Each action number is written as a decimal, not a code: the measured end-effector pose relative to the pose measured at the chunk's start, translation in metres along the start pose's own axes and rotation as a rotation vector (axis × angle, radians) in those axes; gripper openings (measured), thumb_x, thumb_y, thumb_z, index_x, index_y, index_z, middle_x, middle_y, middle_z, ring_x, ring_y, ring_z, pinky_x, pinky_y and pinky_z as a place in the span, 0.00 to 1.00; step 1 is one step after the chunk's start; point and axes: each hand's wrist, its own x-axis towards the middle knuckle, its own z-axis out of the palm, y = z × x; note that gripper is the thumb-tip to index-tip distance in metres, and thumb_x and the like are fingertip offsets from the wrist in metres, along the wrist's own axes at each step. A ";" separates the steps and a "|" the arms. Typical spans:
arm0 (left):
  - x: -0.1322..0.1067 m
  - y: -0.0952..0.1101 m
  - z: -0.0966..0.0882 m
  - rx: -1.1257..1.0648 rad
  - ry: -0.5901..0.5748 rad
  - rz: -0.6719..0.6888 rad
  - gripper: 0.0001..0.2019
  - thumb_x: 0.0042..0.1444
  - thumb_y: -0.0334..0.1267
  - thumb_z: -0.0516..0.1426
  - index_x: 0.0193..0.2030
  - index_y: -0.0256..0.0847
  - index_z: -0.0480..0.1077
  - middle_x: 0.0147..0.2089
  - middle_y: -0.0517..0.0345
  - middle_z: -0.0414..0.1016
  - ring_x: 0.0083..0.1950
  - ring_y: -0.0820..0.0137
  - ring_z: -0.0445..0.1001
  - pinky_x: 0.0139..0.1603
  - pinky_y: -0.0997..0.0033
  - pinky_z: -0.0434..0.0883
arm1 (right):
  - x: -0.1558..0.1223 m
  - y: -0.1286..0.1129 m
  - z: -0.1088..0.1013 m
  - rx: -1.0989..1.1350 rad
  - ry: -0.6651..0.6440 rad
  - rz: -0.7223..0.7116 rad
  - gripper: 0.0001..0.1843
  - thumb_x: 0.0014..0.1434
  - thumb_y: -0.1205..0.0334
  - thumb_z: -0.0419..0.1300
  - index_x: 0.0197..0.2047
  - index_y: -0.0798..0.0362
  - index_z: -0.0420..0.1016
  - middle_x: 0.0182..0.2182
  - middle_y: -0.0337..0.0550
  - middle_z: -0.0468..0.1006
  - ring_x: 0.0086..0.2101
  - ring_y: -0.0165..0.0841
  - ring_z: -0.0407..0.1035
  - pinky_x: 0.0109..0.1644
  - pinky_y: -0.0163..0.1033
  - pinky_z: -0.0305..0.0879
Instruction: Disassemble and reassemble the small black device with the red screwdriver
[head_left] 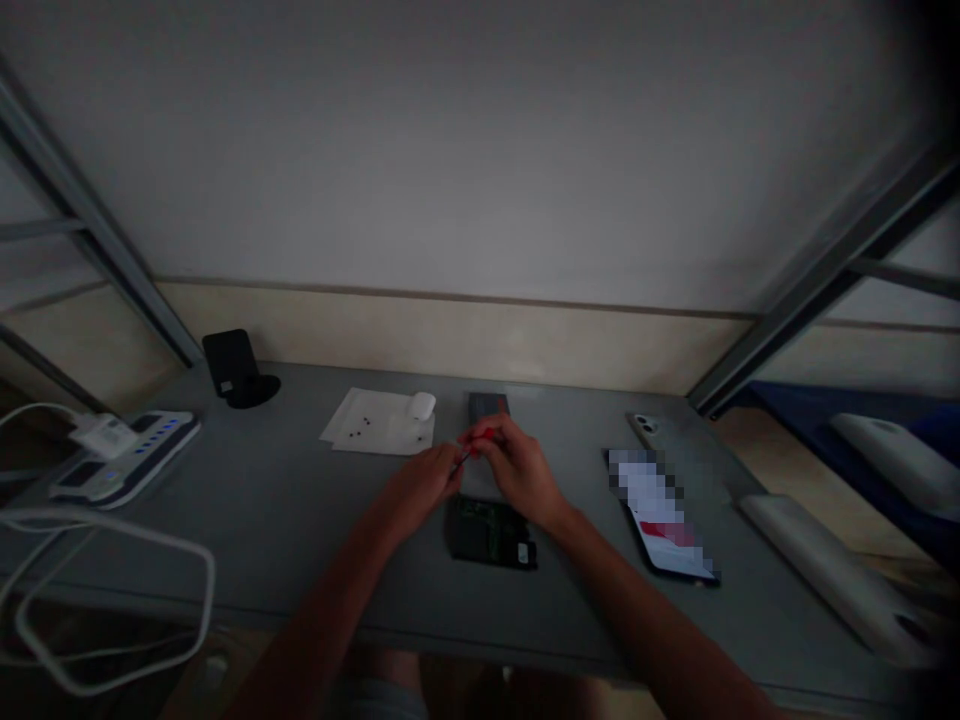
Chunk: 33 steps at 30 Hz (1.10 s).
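Note:
Both of my hands meet above the middle of the table, with a small red-handled screwdriver [484, 435] between them. My right hand [521, 470] pinches the red handle. My left hand [429, 480] is closed around the thin shaft end, whose tip is hidden by the fingers. Just below the hands lies a flat dark device with a green circuit board [491, 532] showing and a small pale label at its right end. Left of the hands, white paper sheets [382, 425] carry several tiny dark screws [366, 421] and a rounded white object [422, 405].
Behind my hands sits a dark box [488, 404]. To the right lie a lit phone [664, 520], another phone [649, 430] and a long pale object [825, 565]. At left are a black stand [236, 370], a power strip [150, 455] and looped white cable [202, 590].

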 end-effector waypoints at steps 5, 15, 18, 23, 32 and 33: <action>-0.001 0.004 -0.004 0.037 -0.011 -0.019 0.09 0.70 0.36 0.48 0.51 0.39 0.65 0.47 0.49 0.74 0.48 0.62 0.74 0.52 0.61 0.70 | -0.002 -0.003 0.000 -0.103 -0.019 -0.047 0.04 0.70 0.60 0.55 0.44 0.49 0.69 0.36 0.42 0.79 0.37 0.32 0.74 0.45 0.39 0.71; -0.004 0.013 -0.012 -0.104 -0.059 -0.125 0.07 0.66 0.37 0.52 0.47 0.39 0.67 0.38 0.57 0.73 0.37 0.68 0.72 0.40 0.70 0.67 | -0.005 -0.015 0.000 -0.196 -0.070 -0.082 0.04 0.69 0.64 0.54 0.43 0.49 0.70 0.37 0.41 0.79 0.36 0.31 0.75 0.43 0.36 0.70; -0.005 0.013 -0.015 -0.139 -0.061 -0.142 0.06 0.64 0.36 0.53 0.46 0.39 0.68 0.37 0.58 0.73 0.36 0.68 0.71 0.37 0.71 0.65 | -0.007 -0.017 0.000 -0.243 -0.100 -0.087 0.05 0.69 0.65 0.54 0.44 0.49 0.71 0.36 0.40 0.78 0.35 0.31 0.74 0.42 0.36 0.69; -0.006 0.013 -0.017 -0.124 -0.046 -0.115 0.07 0.64 0.37 0.54 0.47 0.40 0.68 0.38 0.59 0.72 0.37 0.68 0.71 0.38 0.72 0.64 | -0.007 -0.018 -0.002 -0.193 -0.073 -0.090 0.05 0.69 0.65 0.53 0.44 0.49 0.71 0.36 0.40 0.78 0.36 0.31 0.74 0.43 0.36 0.69; -0.005 0.014 -0.019 -0.006 -0.043 -0.046 0.04 0.66 0.35 0.53 0.44 0.40 0.68 0.38 0.58 0.72 0.38 0.68 0.70 0.41 0.70 0.65 | -0.007 -0.019 -0.001 -0.184 -0.079 -0.099 0.05 0.69 0.64 0.54 0.44 0.50 0.71 0.37 0.41 0.78 0.36 0.31 0.73 0.44 0.36 0.69; -0.004 0.015 -0.020 -0.005 -0.045 -0.048 0.04 0.66 0.35 0.53 0.44 0.40 0.68 0.37 0.58 0.72 0.37 0.68 0.70 0.41 0.70 0.66 | -0.007 -0.020 -0.001 -0.188 -0.084 -0.104 0.05 0.69 0.64 0.54 0.44 0.50 0.71 0.37 0.41 0.78 0.36 0.30 0.74 0.43 0.36 0.69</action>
